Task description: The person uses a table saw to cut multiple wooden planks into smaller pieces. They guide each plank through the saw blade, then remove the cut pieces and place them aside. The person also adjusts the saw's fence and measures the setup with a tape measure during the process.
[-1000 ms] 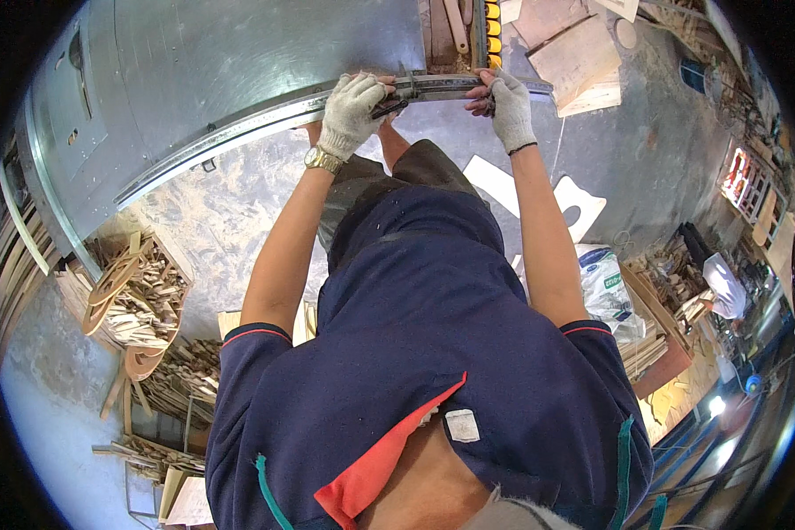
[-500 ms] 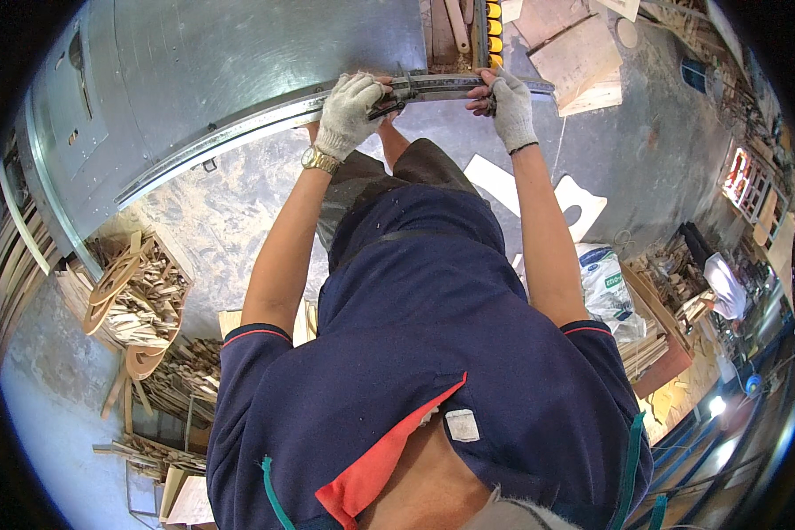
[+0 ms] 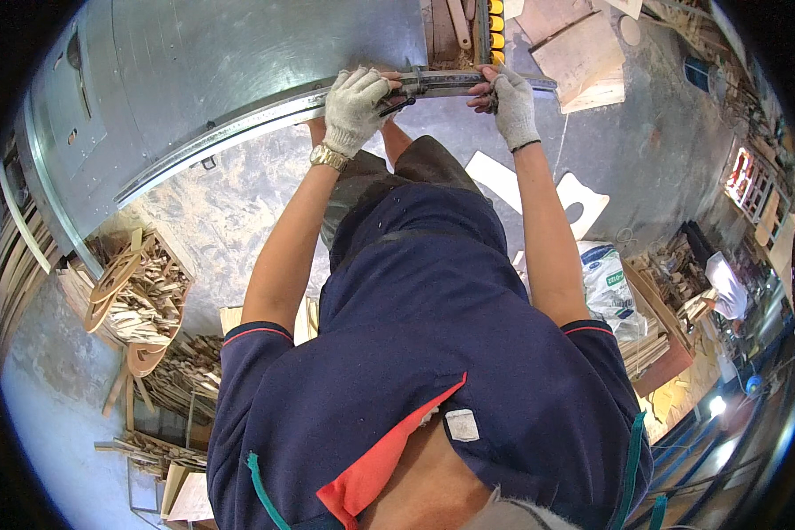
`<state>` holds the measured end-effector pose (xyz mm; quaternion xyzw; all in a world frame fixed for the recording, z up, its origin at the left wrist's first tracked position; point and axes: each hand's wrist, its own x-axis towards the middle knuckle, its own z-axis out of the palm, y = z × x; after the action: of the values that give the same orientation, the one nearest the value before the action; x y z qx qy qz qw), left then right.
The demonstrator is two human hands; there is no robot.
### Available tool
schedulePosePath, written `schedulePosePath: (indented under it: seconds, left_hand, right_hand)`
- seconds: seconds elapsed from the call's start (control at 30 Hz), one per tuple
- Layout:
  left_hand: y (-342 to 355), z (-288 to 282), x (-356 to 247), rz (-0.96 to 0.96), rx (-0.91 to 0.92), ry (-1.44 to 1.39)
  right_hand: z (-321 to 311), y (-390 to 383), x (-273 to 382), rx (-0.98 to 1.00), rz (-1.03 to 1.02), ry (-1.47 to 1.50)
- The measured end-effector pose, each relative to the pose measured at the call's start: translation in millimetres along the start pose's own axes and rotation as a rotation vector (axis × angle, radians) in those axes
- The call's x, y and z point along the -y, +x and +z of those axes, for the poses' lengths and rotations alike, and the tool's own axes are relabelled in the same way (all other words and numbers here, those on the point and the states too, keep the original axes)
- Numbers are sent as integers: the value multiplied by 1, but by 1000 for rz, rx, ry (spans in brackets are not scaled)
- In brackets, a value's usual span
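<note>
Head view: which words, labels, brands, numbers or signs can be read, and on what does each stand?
White bag: blue and green print, not copied out here.
Watch: dial too small to read.
Metal rail: any marks too small to read.

Shows a grey floor [image 3: 658, 150] streaked with pale dust [image 3: 203, 212] at left, has wood offcuts [image 3: 155, 309] heaped there and long strips [image 3: 18, 265] stacked by the left rim, includes flat boards [image 3: 579, 57] at upper right and a grid-like frame [image 3: 753, 190] near the right rim, and gleams with a bright light [image 3: 717, 405] at lower right.
</note>
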<state>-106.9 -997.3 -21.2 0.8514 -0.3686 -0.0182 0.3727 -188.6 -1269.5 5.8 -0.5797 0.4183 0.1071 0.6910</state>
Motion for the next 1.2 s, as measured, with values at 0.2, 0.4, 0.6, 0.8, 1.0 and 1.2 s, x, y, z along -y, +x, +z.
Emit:
schedulePosePath:
  seconds: [0.2, 0.4, 0.6, 0.8, 1.0, 1.2]
  left_hand:
    - [-1, -2, 0, 7, 13, -2]
    - [-1, -1, 1, 4, 11, 2]
    - [-1, -2, 1, 1, 23, -1]
    - [-4, -7, 5, -20, 64, -86]
    - [-5, -10, 6, -35, 86, -91]
    - [-4, -14, 7, -24, 89, -127]
  right_hand:
    - [0, 1, -1, 6, -3, 2]
    - [-1, 1, 0, 9, 0, -5]
    - [0, 1, 2, 6, 7, -8]
    - [-1, 2, 1, 7, 13, -13]
    - [-1, 2, -1, 15, -11, -1]
    - [-2, 2, -1, 9, -5, 1]
